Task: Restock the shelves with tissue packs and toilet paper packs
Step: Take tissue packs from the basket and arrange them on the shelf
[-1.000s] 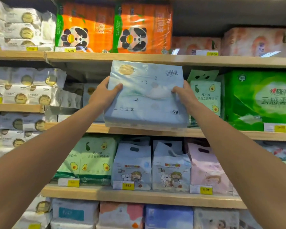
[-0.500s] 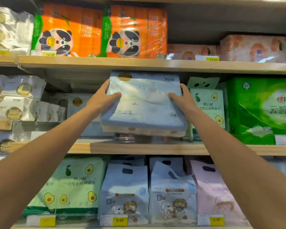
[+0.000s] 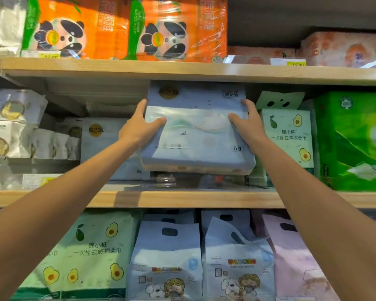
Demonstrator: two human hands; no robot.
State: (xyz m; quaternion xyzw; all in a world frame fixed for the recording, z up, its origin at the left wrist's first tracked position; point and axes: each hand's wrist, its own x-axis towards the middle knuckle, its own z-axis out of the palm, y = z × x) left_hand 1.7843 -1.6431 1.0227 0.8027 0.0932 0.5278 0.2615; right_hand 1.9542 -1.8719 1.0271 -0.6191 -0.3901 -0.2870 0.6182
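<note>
1. The pale blue tissue pack [image 3: 195, 135] sits at the middle of the frame, held just above the wooden middle shelf [image 3: 182, 198], tilted with its top edge tucked under the upper shelf [image 3: 182, 70]. Its print is faint; only a "6" mark at its lower right reads clearly.
2. At the far left, white packs with gold seals [image 3: 13, 122] are blurred and cut off by the frame edge.
3. The left hand [image 3: 139, 129] grips the pack's left side: thumb laid across the front, fingers wrapped behind and hidden.
4. Behind that forearm stands a matching blue pack [image 3: 109, 146], its right part covered by the arm and the held pack.
5. The right hand [image 3: 248, 127] clasps the pack's right side the same way, thumb on the front, most fingers out of sight.
6. Right of it, an avocado-print pack [image 3: 291, 135] is partly masked by the wrist.
7. At the right edge a green pack [image 3: 356, 140] is cropped.
8. Orange panda packs [image 3: 126, 27] at the upper left lose their tops to the frame.
9. Handled bags [image 3: 167, 257] in the lower centre are cut off at the bottom.
</note>
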